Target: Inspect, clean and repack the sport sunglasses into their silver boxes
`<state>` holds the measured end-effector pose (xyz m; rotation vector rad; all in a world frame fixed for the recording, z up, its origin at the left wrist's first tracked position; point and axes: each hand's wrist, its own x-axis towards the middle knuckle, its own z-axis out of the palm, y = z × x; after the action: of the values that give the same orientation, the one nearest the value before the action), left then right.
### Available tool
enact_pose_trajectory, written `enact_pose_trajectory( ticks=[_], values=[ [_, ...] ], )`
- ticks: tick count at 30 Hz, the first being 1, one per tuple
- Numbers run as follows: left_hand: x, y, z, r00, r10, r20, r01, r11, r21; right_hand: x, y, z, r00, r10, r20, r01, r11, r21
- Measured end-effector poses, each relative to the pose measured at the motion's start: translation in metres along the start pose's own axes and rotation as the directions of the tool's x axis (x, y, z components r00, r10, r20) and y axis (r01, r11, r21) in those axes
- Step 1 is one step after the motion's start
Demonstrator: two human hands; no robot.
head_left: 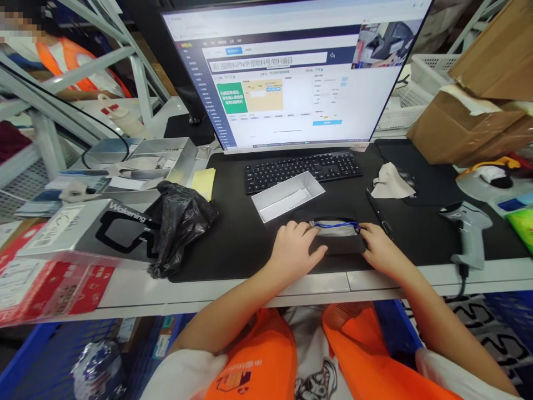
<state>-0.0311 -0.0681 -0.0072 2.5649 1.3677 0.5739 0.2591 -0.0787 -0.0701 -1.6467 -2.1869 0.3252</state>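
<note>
A long dark case [341,245] lies on the black desk mat, with a pale grey inside and a thin blue cord [337,225] across its top. My left hand [293,250] grips its left end, fingers curled and thumb stretched along the near side. At the other end, the fingers of my right hand [380,247] are closed on its right edge. Just beyond the case sits an open white box tray [287,197], tilted against the keyboard [303,169]. A black pen [380,214] lies beside my right hand.
A monitor [287,83] stands behind. On the left are a crumpled black plastic bag [183,222], a printed grey box [95,230] and yellow notes [204,183]. To the right are a grey cloth [391,180], a barcode scanner [470,233] and cardboard boxes [466,125]. Another person's orange vest [70,58] shows upper left.
</note>
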Motion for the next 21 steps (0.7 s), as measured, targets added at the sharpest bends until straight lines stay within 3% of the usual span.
enact_pose_trajectory(
  ticks=[4,8,11,13,17,21],
  values=[
    [0.000,-0.002,0.001,0.995,0.058,-0.086,-0.066,0.994,-0.088,0.005,-0.004,0.001,1.000,-0.010,-0.028,0.007,0.995,-0.096],
    [0.004,-0.010,0.007,0.996,0.089,-0.007,-0.089,0.984,-0.154,0.001,0.003,-0.016,1.000,0.011,0.019,-0.011,0.999,0.033],
    [0.008,-0.015,0.012,0.993,0.114,0.041,-0.103,0.973,-0.208,-0.002,0.006,-0.027,0.991,0.093,0.094,-0.106,0.984,0.143],
    [0.009,-0.016,0.013,0.993,0.116,0.037,-0.104,0.969,-0.225,-0.001,0.003,-0.028,0.985,0.139,0.102,-0.151,0.981,0.124],
    [0.009,-0.017,0.011,0.993,0.116,0.004,-0.112,0.966,-0.231,0.006,-0.007,-0.022,0.988,0.106,0.116,-0.111,0.993,0.044],
    [0.009,-0.017,0.007,0.994,0.109,0.018,-0.102,0.965,-0.241,0.007,-0.005,-0.035,0.986,0.141,0.084,-0.151,0.980,0.130]
  ],
)
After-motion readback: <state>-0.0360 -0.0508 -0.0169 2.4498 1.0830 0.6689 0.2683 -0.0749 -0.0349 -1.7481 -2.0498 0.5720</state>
